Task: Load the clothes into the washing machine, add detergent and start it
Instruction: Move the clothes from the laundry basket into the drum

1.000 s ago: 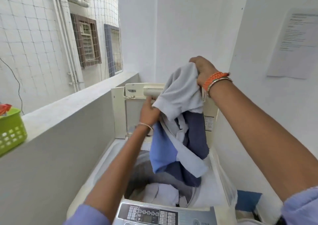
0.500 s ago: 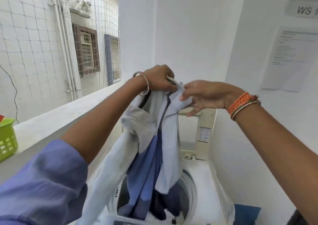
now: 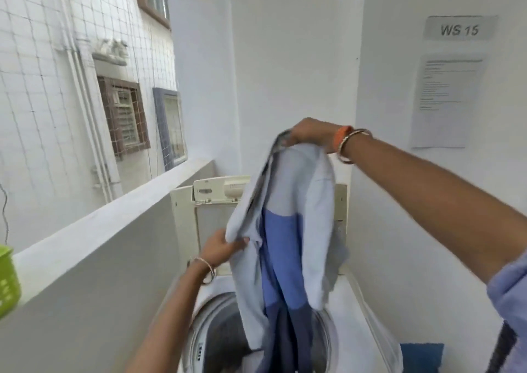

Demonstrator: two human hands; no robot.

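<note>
Washer [image 3: 353, 301]: garment [image 3: 302, 230] btwn fingers [image 3: 296, 135]

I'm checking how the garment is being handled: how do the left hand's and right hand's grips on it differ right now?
The right hand is raised high, gripping the garment at its topmost edge; the left hand is lower, pinching a side fold. The right wrist wears an orange band plus a bangle; the left wrist shows only a thin bangle. Both hold the same garment above the washing machine drum.

Pale grey and blue garment [image 3: 288, 230], white washing machine [image 3: 350, 301], lime-green basket [image 3: 8, 281], orange wristband [image 3: 340, 137]
</note>
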